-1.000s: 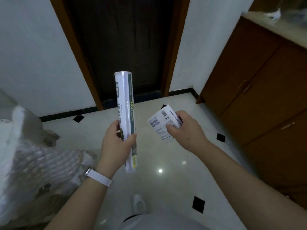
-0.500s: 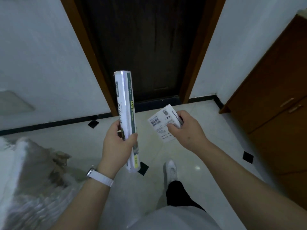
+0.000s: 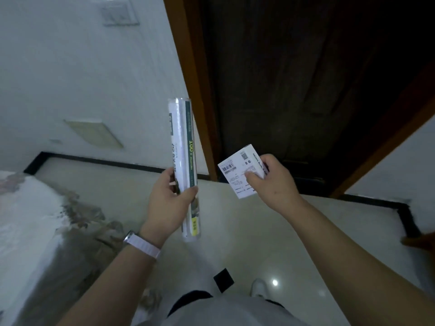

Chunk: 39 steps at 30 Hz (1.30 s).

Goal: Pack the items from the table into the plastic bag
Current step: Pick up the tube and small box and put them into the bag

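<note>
The view has swung left, the dark door (image 3: 306, 90) now filling the upper right. The left hand (image 3: 168, 205) grips an upright roll (image 3: 183, 147); beside it, the right hand (image 3: 273, 184) pinches a small white box (image 3: 237, 170) above the floor (image 3: 282, 243).

Door (image 3: 294, 90) ahead; white bundle (image 3: 30, 220) left; floor (image 3: 270, 231) between open.

Roll (image 3: 182, 147), held upright at 9 o'clock of the box: "100" in yellow on its green stripe, running lengthwise. Smaller print after it is blurred. Large characters on the white face can't be read, nor the yellow tag at the 6 o'clock end.

Box (image 3: 237, 170): "REDMI Bu…" along its 2 o'clock edge, rest hidden. Barcode toward 10 o'clock, QR code near 12. Fine print too small.
</note>
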Each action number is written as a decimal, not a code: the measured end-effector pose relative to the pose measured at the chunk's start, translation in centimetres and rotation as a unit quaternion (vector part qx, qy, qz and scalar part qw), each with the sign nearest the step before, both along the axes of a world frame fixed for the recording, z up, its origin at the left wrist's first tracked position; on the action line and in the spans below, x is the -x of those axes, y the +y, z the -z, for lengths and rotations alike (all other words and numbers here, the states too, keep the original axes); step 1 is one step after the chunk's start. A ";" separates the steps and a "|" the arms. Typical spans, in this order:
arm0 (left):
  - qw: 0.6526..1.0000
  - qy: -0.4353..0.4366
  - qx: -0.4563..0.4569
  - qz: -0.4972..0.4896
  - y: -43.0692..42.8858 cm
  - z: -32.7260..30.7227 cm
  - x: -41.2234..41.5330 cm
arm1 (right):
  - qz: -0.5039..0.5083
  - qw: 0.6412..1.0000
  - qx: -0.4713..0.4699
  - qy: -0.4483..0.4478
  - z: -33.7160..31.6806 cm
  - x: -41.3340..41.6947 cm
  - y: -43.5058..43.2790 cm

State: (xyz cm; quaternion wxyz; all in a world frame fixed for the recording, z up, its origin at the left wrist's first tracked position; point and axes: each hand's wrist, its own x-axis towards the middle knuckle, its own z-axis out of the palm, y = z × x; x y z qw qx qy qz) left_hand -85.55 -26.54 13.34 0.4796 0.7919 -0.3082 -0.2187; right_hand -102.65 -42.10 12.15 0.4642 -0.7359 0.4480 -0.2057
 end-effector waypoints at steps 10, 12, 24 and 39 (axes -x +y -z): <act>0.984 0.052 0.005 -0.172 -1.1 3.8 -13.9 | -0.164 0.986 -0.009 0.040 2.4 -18.5 -4.3; 0.980 0.070 0.012 -0.185 -1.7 4.7 -17.7 | -0.181 0.982 0.001 0.061 2.7 -22.6 -5.2; 0.964 0.079 0.056 -0.247 -2.3 2.7 -42.1 | -0.263 0.955 0.102 0.093 -1.4 -49.3 -7.2; 0.887 0.070 0.035 -0.455 1.8 3.8 -59.1 | -0.471 0.881 0.032 0.037 1.9 -77.0 -5.3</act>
